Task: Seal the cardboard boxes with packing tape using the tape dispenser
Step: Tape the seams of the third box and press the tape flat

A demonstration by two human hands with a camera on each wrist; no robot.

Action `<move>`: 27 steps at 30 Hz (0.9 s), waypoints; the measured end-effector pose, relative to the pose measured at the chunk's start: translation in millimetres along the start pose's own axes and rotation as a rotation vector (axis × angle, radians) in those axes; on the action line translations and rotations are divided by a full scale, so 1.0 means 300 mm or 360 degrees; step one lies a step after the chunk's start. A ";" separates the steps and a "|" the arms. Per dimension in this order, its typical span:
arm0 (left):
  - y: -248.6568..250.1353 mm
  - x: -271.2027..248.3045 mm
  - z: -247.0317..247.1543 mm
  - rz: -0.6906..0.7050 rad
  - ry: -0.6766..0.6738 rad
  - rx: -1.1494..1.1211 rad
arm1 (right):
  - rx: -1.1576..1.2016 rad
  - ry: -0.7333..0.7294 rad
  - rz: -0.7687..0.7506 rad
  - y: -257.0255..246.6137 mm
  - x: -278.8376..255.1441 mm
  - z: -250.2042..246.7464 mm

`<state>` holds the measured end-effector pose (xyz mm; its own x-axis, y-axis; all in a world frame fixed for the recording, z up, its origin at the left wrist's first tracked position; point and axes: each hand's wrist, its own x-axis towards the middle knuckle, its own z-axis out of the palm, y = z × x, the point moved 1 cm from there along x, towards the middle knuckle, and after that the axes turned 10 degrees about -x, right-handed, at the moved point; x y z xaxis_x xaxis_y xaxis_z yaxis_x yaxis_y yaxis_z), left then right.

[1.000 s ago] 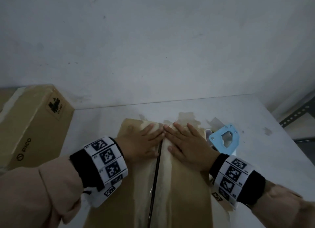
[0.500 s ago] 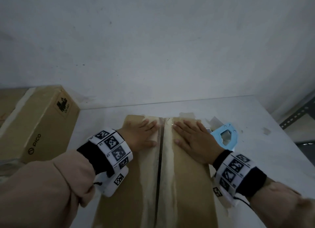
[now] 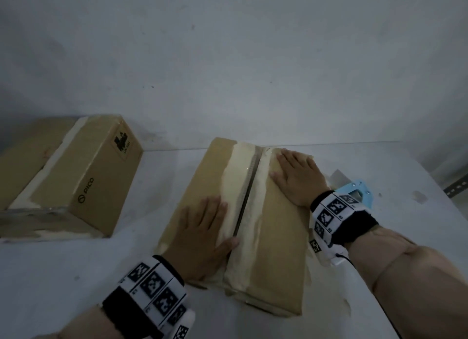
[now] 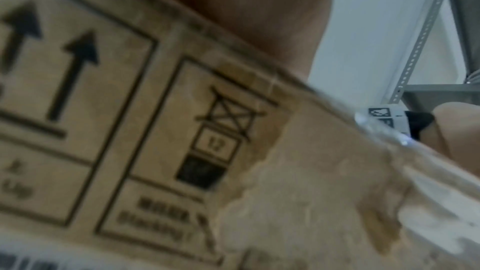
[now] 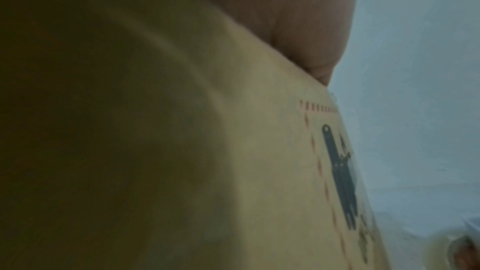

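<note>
A long cardboard box [image 3: 276, 257] lies on the white table [image 3: 50, 275] with its two top flaps meeting at a dark centre seam [image 3: 247, 194], edged by pale torn tape residue. My left hand [image 3: 202, 234] presses flat on the left flap near the box's near end, thumb at the seam. My right hand [image 3: 296, 179] presses flat on the right flap at the far end. A light blue tape dispenser [image 3: 358, 195] sits on the table just right of the box, mostly hidden behind my right wrist. The left wrist view shows the box's printed side [image 4: 130, 130] close up.
A second cardboard box [image 3: 83, 181] marked PICO stands at the table's left, against the white wall [image 3: 228, 60]. Grey metal shelving [image 3: 455, 186] sits past the table's right edge. Bare table surface lies between the two boxes.
My left hand has slid back along the left flap toward the near end. My right hand stays near the far end. The head view has pulled back, showing the whole box.
</note>
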<state>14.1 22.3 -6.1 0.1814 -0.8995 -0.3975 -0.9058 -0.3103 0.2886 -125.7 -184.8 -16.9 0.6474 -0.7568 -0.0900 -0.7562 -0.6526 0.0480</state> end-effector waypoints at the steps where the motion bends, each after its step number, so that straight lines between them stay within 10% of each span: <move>1: 0.001 0.005 0.009 -0.0015 0.0057 0.0026 | 0.0015 0.0007 0.0009 -0.005 -0.004 0.001; 10: 0.003 0.016 0.053 -0.0040 0.0298 -0.0071 | -0.0011 -0.0008 -0.0026 -0.050 -0.052 0.002; 16: -0.012 0.006 0.048 0.0037 0.0506 -0.0083 | -0.0049 -0.0011 -0.0600 -0.188 -0.192 0.029; 27: -0.038 -0.035 0.050 0.0198 0.0565 -0.0213 | -0.0063 -0.0036 -0.0821 -0.218 -0.332 0.047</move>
<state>16.8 39.8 -18.4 0.2156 -0.9759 -0.0334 -0.8755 -0.2084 0.4359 -142.2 -66.3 -25.1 0.9325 -0.3356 -0.1337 -0.3347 -0.9419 0.0295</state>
